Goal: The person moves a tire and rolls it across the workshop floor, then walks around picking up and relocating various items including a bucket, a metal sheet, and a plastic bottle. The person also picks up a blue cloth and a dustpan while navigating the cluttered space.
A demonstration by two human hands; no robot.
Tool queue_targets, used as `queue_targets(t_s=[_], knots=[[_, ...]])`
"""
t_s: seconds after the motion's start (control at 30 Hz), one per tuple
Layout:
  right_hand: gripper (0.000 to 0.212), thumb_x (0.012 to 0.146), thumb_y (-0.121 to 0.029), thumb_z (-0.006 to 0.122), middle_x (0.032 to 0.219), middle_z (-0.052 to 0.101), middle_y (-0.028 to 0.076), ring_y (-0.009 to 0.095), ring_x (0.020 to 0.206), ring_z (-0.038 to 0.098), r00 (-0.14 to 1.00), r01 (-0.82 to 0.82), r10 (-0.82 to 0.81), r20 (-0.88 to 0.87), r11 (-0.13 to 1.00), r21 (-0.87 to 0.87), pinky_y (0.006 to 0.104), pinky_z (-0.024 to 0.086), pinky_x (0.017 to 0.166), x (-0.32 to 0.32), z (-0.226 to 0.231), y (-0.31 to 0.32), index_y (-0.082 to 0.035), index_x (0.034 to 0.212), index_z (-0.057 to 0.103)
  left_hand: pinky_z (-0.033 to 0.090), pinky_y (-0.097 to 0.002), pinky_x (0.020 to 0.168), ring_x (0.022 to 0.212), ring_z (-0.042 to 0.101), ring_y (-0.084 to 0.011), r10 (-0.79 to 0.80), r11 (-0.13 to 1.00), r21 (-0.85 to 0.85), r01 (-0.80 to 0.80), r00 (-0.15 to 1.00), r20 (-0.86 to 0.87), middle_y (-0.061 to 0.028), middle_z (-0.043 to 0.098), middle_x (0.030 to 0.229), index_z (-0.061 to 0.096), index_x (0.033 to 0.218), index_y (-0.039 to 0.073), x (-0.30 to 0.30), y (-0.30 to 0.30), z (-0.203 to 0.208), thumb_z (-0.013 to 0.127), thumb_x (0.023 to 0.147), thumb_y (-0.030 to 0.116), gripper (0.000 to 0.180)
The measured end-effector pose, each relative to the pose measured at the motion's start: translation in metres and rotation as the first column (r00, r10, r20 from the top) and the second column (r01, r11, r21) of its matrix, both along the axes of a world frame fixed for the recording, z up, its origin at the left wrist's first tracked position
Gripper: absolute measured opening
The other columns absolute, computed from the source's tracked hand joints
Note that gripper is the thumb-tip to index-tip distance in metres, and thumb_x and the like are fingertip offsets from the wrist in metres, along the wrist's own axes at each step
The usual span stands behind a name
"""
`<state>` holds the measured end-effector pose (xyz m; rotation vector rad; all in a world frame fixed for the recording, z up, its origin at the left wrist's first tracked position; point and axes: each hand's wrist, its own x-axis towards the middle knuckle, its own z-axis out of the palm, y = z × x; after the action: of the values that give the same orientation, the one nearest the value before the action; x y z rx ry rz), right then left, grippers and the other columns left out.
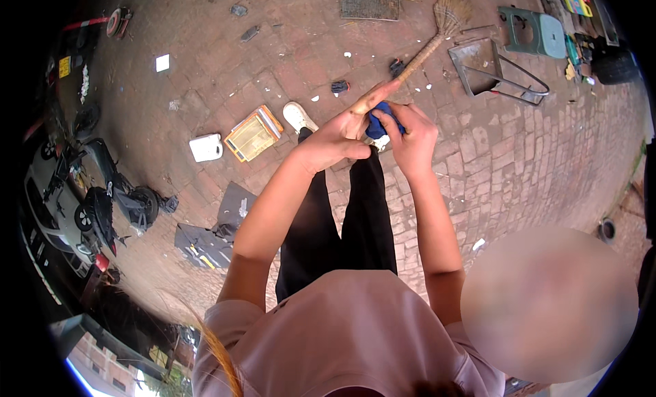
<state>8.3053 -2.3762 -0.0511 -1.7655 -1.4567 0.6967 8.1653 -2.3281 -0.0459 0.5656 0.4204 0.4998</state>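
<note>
My left hand (337, 136) is raised in front of me, palm turned up and fingers stretched out. A bunched dark blue cloth (376, 124) is pinched in my right hand (415, 139), closed on it with thumb and fingers. The cloth lies against the inner side of my left hand, so the two hands nearly meet. Beyond my left fingertips, in line with them, a straw broom (425, 54) shows its handle; my fingers hide the handle's near end. Part of the cloth is covered by my right fingers.
On the brick paving are a white jug (206, 148), an orange-edged filter panel (253, 134), a metal dustpan (477, 64), a green-grey stool (537, 32) and a dark grate (370, 2). Tools lie on a black sheet (205, 245). A motorcycle (113, 185) and car stand left; a blurred patch covers the lower right.
</note>
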Motion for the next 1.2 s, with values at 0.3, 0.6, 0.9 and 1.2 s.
queue_targets(t_s=[0.3,0.6,0.9,1.2], knots=[[0.021,0.088,-0.014,0.038,0.092,0.053,0.007,0.015,0.084,0.053,-0.182,0.334,-0.583,-0.792,0.721,-0.607,0.0282,0.046,0.072,0.076,0.037,-0.073,0.002,0.099,0.047,0.025,-0.0318,0.098,0.122,0.024,-0.0203,0.134,0.986,0.151,-0.063,0.842,-0.523,-0.0083,0.018,0.134,0.016,0.132,0.011,0.130,-0.057,-0.014,0.080,0.050,0.019,0.105],[0.029,0.087,-0.007,0.024,0.101,0.051,0.014,0.023,0.089,0.054,-0.606,0.227,-0.591,-0.533,0.514,-0.828,0.0330,0.047,0.078,0.096,-0.062,-0.143,0.005,0.105,0.044,0.034,-0.0313,0.092,0.114,0.034,-0.0211,-0.014,0.976,-0.153,-0.153,0.659,-0.752,-0.0136,0.028,0.124,0.020,0.128,-0.001,0.154,-0.152,-0.097,0.079,0.049,0.011,0.100],[0.031,0.087,-0.008,0.022,0.103,0.050,0.015,0.024,0.091,0.053,-0.769,0.071,-0.523,-0.367,0.500,-0.863,0.0345,0.046,0.080,0.077,-0.091,-0.170,0.004,0.108,0.042,0.033,-0.0310,0.092,0.115,0.034,-0.0221,-0.132,0.987,-0.081,0.136,0.419,-0.898,-0.0148,0.030,0.127,0.020,0.129,-0.001,0.131,-0.170,-0.100,0.075,0.053,0.007,0.094],[0.024,0.088,-0.011,0.031,0.091,0.053,0.013,0.023,0.079,0.055,-0.550,0.521,-0.693,-0.467,0.152,-0.840,0.0351,0.049,0.067,0.132,-0.089,-0.174,0.005,0.095,0.046,0.028,-0.0349,0.097,0.121,0.026,-0.0297,0.545,0.757,0.455,0.470,-0.069,-0.835,-0.0233,0.018,0.131,0.033,0.125,0.004,0.071,-0.157,-0.110,0.078,0.051,0.024,0.088]])
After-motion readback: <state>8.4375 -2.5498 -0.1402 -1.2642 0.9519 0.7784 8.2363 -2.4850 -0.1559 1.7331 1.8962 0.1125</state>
